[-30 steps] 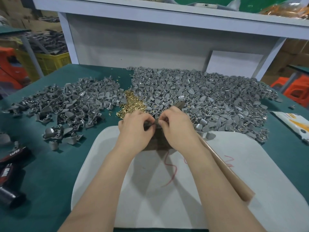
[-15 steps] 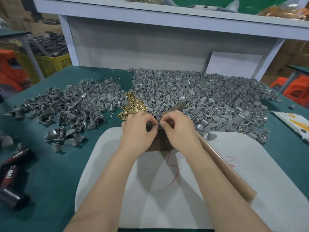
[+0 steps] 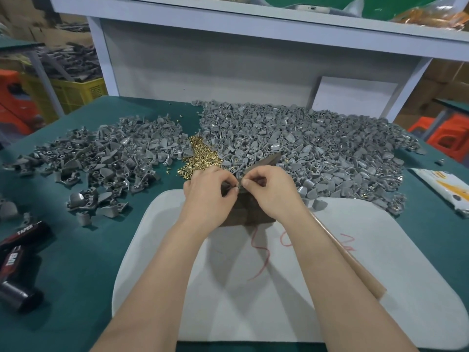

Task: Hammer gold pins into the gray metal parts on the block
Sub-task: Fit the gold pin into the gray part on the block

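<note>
- So, the green table [image 3: 76,275] takes up most of the view, with a white shelf unit [image 3: 253,19] standing at its far edge.
- A white board [image 3: 330,288] with red scribbles lies on the near middle of the table, and both forearms reach out over it.
- The big pile of gray metal parts [image 3: 304,148] sprawls across the far right, its near edge touching the far right corner of the board.
- A smaller pile of the same parts [image 3: 114,153] sits on the far left, well apart from the board.
- The hammer [image 3: 355,265] lies diagonally. Its wooden handle runs from the near right, under the right forearm, and the brown head end pokes out just beyond the hands.
- Two black tools [image 3: 20,240] lie at the near left edge of the table, and a white packet [image 3: 441,186] lies at the right edge.
- The left hand [image 3: 206,196] and right hand [image 3: 272,193] meet in the middle at the board's far edge, knuckles up, fingers curled in tight.
- The brown block [image 3: 248,212] sits right under them at the far edge of the board, mostly hidden, with only its near face showing between the wrists.
- The gold pins [image 3: 203,156] are in a little heap between the two gray piles, just beyond the left hand.
- One gray part [image 3: 228,186] is over the block, pinched by the fingertips of both hands. Can't tell if the right fingertips also have a pin in there, way too small.
</note>
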`<control>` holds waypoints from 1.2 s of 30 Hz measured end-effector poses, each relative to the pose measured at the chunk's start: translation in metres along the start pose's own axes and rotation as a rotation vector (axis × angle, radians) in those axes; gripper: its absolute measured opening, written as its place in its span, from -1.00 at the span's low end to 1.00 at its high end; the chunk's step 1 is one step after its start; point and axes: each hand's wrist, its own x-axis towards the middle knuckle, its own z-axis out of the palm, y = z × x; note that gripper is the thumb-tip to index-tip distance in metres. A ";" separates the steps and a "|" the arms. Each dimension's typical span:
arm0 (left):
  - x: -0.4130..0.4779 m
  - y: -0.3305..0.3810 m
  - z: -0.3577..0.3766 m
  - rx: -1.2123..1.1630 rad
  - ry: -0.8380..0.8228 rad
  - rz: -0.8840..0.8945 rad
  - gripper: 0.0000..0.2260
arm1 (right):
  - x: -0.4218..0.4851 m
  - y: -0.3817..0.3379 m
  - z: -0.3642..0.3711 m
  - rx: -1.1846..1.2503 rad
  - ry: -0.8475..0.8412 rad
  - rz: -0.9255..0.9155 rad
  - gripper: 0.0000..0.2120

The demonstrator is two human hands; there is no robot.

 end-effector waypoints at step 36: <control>0.000 0.000 0.000 -0.002 0.034 0.021 -0.91 | -0.009 -0.010 0.012 -0.548 0.103 -0.281 -0.86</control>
